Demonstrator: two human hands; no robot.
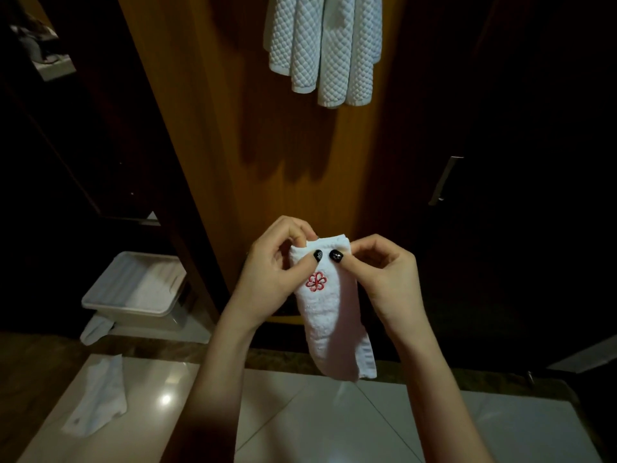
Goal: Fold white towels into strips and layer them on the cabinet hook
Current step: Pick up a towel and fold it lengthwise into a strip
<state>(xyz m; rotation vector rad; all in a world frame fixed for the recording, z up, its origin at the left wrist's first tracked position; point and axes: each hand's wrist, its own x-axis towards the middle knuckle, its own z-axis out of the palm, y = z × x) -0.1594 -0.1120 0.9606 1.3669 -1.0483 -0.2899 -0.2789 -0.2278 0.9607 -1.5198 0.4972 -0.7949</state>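
Bare forearms; both thumbnails apparently painted glossy black.

The left hand and right hand each pinch the top fold of a white towel strip, thumbs side by side just above its red embroidered flower. Above them, quilted white towels hang layered against the wooden cabinet panel. Low at left stands a white tray holding towels, and a loose towel lies on the pale tiled surface.

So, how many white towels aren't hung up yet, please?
3: folded towel pinched by left hand and right hand; crumpled towel on the floor; third towel poking from under the plastic bin, which may hold more.
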